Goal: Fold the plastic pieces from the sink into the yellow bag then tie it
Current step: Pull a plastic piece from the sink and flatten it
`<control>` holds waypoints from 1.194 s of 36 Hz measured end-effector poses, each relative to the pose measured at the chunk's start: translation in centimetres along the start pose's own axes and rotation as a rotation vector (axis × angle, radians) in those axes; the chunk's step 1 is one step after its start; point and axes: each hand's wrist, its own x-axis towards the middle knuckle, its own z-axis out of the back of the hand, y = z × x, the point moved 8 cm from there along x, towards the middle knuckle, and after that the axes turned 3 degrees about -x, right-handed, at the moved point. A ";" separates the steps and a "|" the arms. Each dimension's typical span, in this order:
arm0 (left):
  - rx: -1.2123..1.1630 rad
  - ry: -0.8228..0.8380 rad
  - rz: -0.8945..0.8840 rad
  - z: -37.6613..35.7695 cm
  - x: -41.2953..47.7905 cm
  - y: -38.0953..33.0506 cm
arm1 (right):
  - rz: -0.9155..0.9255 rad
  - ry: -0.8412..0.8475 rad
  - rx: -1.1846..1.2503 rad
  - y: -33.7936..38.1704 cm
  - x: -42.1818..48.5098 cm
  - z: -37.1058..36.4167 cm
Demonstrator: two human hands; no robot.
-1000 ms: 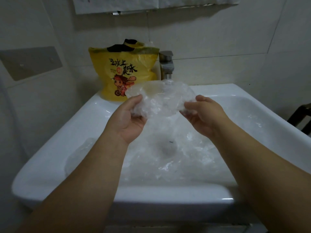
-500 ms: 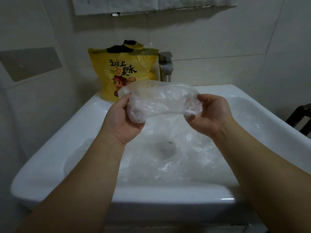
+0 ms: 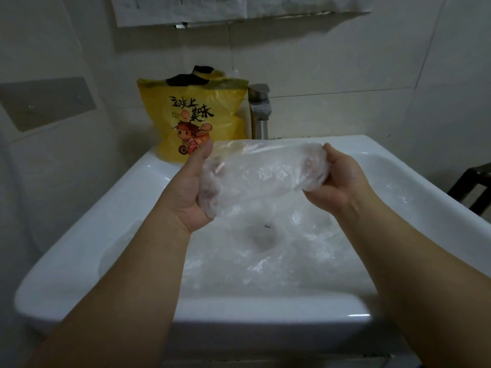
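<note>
A clear plastic piece (image 3: 261, 176), folded into a long roll, is held above the white sink (image 3: 265, 312). My left hand (image 3: 186, 189) grips its left end, thumb on top and fingers behind the film. My right hand (image 3: 337, 179) grips the right end, fingers curled round it. More clear plastic pieces (image 3: 279, 251) lie crumpled in the basin over the drain. The yellow bag (image 3: 196, 120), printed with a cartoon figure, stands open on the sink's back left corner, just behind my left thumb.
A metal tap (image 3: 260, 110) rises right of the yellow bag. Tiled walls close in behind and on the left, with a grey plate (image 3: 45, 102) on the left wall. A dark chair frame (image 3: 473, 184) shows at the right edge.
Both hands have turned and spread apart, drawing the crumpled plastic piece out into a longer, tighter roll. The grip on both ends has stayed.
</note>
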 end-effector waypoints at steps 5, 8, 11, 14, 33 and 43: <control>0.094 -0.037 0.026 0.4 0.2 0.5 | -0.010 -0.010 0.141 0.4 0.0 0.3; 0.152 -0.081 0.064 1.1 0.6 1.0 | -0.001 -0.084 0.271 1.0 1.2 1.9; 0.341 -0.193 0.013 2.4 0.9 0.9 | 0.010 -0.103 0.250 1.2 1.4 2.3; 0.564 -0.271 -0.099 2.7 0.7 0.2 | 0.032 -0.091 0.112 0.9 1.1 1.6; -0.164 -0.038 0.006 -0.7 -0.7 -0.5 | 0.015 -0.044 -0.205 0.5 1.2 1.0; 0.683 -0.551 0.128 5.3 -1.1 0.3 | 0.001 0.167 -0.364 0.3 -0.3 -1.0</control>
